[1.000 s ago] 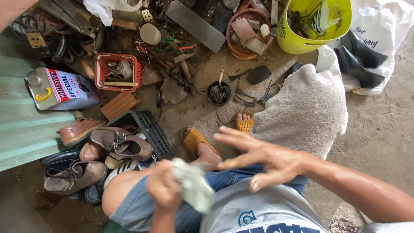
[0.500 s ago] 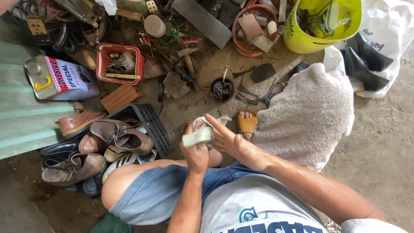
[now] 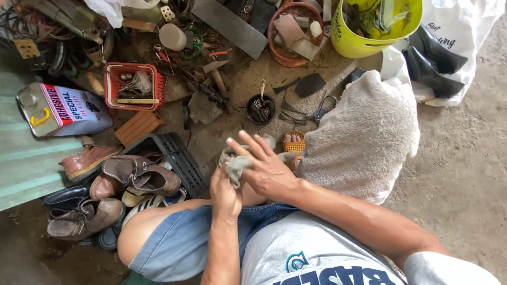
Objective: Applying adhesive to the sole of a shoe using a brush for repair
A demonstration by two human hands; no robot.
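My left hand (image 3: 224,191) and my right hand (image 3: 264,166) meet over my knee, both on a small grey-white rag (image 3: 236,162). The left hand grips the rag from below. The right hand lies over it with the fingers spread and rubs against it. My bare knee and denim shorts (image 3: 182,240) are just below. My foot in an orange sandal (image 3: 293,143) shows beyond the hands.
A big off-white towel (image 3: 364,140) lies to the right. Several worn shoes (image 3: 137,177) sit in a black crate (image 3: 179,155) at left, beside a metal adhesive can (image 3: 60,108). Further off are a red basket (image 3: 132,84), a small black tin (image 3: 261,108), a yellow bucket (image 3: 346,42) and scattered tools.
The hands came together: the right hand, held open over my lap a second ago, now presses on the rag. The rag moved forward from my lap to above the knee.
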